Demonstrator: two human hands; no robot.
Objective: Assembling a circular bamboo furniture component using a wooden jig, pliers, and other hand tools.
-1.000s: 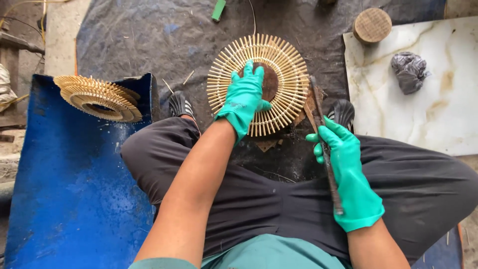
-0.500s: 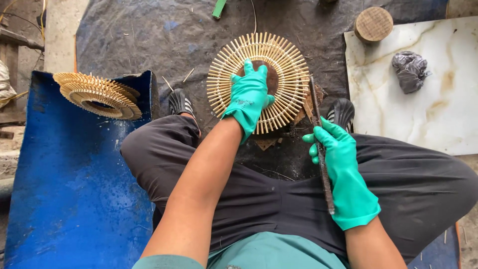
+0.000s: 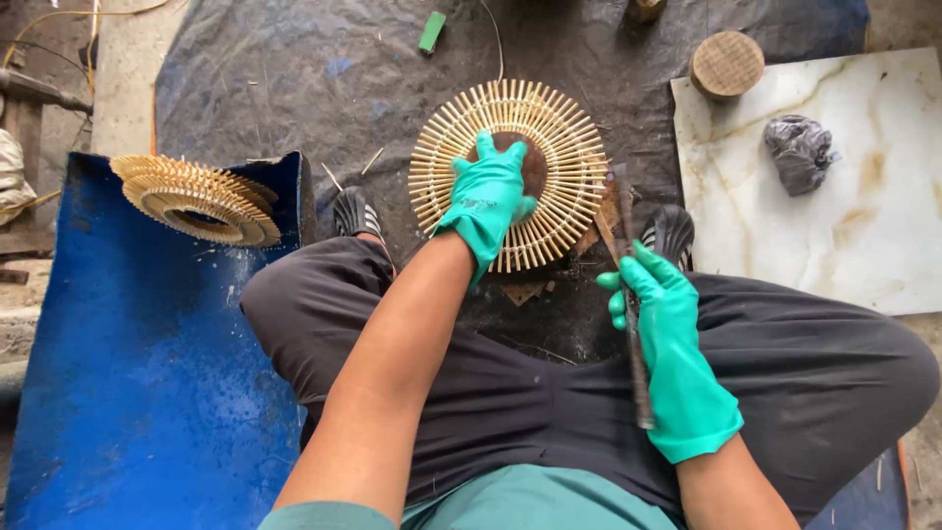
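Note:
A round disc of radiating bamboo sticks (image 3: 559,128) lies on a dark ground sheet between my feet. My left hand (image 3: 488,199), in a green glove, presses flat on its brown wooden centre and lower sticks. My right hand (image 3: 672,344), also gloved in green, grips a long dark metal blade (image 3: 628,294) that runs along the palm, its tip resting by the disc's right edge. I sit with knees spread in dark trousers.
A stack of finished bamboo discs (image 3: 196,196) rests on a blue curved panel (image 3: 118,373) at left. A white marble slab (image 3: 863,206) at right carries a crumpled grey bag (image 3: 800,147). A round wooden block (image 3: 726,64) and a green piece (image 3: 431,31) lie farther back.
My left hand shifted slightly on the disc's centre. The right hand with the blade drew a little back from the disc toward my lap.

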